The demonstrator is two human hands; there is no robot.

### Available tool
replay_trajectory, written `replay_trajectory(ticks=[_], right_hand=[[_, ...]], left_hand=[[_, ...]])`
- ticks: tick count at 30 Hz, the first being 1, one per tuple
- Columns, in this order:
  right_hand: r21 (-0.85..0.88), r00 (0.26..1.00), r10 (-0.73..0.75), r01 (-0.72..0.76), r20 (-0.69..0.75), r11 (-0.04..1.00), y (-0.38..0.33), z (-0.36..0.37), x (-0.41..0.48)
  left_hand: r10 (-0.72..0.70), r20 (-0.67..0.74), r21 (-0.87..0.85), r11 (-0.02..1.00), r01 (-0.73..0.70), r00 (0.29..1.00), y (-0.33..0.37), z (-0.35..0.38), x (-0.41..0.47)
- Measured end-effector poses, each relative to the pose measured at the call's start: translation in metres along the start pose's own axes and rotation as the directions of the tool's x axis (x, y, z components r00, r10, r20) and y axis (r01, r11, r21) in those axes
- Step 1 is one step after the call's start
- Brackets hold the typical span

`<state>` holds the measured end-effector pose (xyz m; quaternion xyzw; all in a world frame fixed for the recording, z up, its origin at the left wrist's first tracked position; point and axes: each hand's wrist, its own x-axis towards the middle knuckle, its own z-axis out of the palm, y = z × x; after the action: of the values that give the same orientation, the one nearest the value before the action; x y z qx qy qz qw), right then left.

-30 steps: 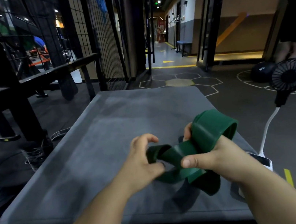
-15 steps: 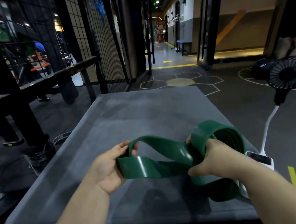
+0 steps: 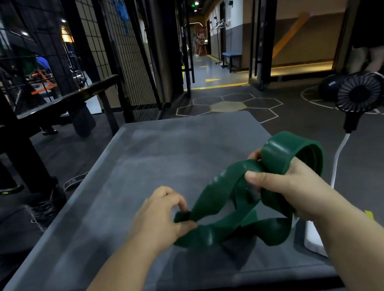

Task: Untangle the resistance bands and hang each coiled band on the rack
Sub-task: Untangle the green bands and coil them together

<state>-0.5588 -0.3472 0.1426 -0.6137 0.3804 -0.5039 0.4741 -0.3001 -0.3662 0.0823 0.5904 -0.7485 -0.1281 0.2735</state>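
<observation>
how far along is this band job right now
Done: a few turns of the green band already wrap the right hand. In hand: the left hand pinches the loose, twisted end above the grey mat. Left: finish coiling, then hang it; no hung band shows.

Green band [image 3: 215, 198]: part of the coil hidden behind the right grip [image 3: 292, 190], whose fingers lie out of sight inside the loops.
Left grip [image 3: 157, 215]: fingertips blurred.
White device [image 3: 312, 239], 4 o'clock: mostly covered by the right forearm.
Person [image 3: 377, 25], 2 o'clock: cut off at the view's edge.
Corridor figure [image 3: 195, 42], 12 o'clock: too small to tell.
</observation>
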Motion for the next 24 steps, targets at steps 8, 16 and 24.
replay_trajectory(ticks=[8, 16, 24], right_hand=[[0.016, 0.996, 0.066, -0.065, -0.052, 0.998, 0.003, 0.003, -0.003], [-0.122, 0.971, 0.192, -0.176, 0.142, 0.977, 0.006, 0.008, -0.006], [0.075, 0.874, 0.251, -0.308, 0.416, 0.948, 0.02, 0.031, -0.005]], left_hand=[[-0.068, -0.215, -0.011, 0.998, 0.067, 0.974, -0.001, 0.004, 0.006], [-0.049, -0.107, -0.985, 0.141, -0.099, 0.993, 0.037, -0.07, -0.002], [0.025, 0.105, -0.709, 0.703, 0.057, 0.994, 0.023, -0.047, -0.003]])
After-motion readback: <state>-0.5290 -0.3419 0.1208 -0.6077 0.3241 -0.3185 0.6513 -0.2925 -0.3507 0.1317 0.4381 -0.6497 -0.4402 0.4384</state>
